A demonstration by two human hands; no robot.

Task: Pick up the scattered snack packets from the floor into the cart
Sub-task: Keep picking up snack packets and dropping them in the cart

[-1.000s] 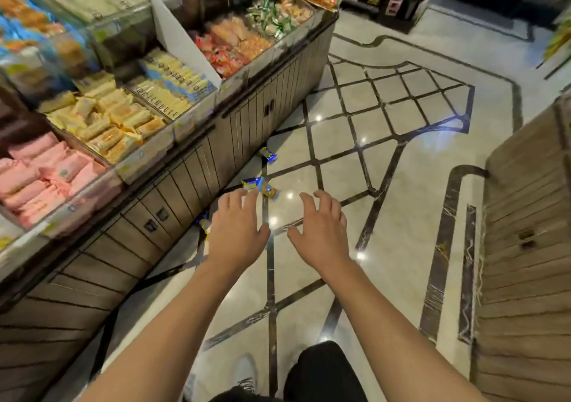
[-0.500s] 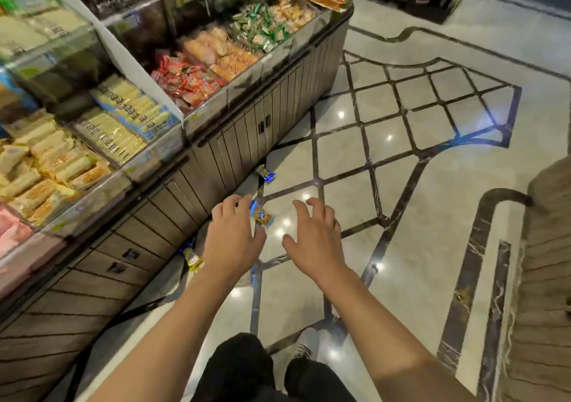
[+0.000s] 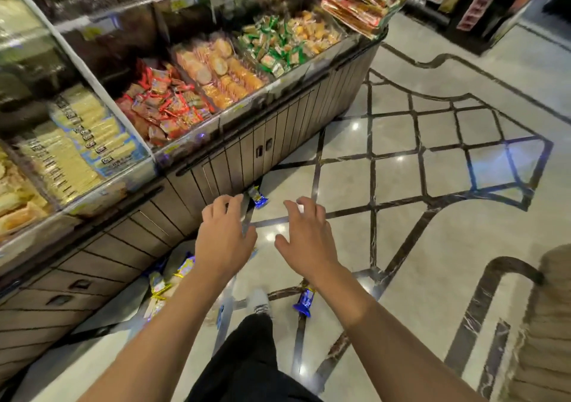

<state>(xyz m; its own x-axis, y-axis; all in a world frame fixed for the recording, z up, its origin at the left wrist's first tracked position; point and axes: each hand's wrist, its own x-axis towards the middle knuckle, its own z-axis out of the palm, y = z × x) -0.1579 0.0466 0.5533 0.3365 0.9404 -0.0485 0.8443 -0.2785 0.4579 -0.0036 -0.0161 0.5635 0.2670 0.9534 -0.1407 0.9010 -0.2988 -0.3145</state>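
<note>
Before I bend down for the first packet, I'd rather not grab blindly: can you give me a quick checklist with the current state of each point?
1. Both hands free: ok. The left hand and right hand are open, fingers spread, holding nothing.
2. A packet within view ahead: ok. A blue packet lies on the floor by the display counter, just beyond the left fingertips.
3. Other packets located: ok. A yellow and blue cluster lies near the counter base; another blue packet lies near the white shoe.
4. Risk of treading on a packet: not ok. That packet is close beside the shoe.
5. Cart ready to receive: cannot tell. No cart is in view.
</note>
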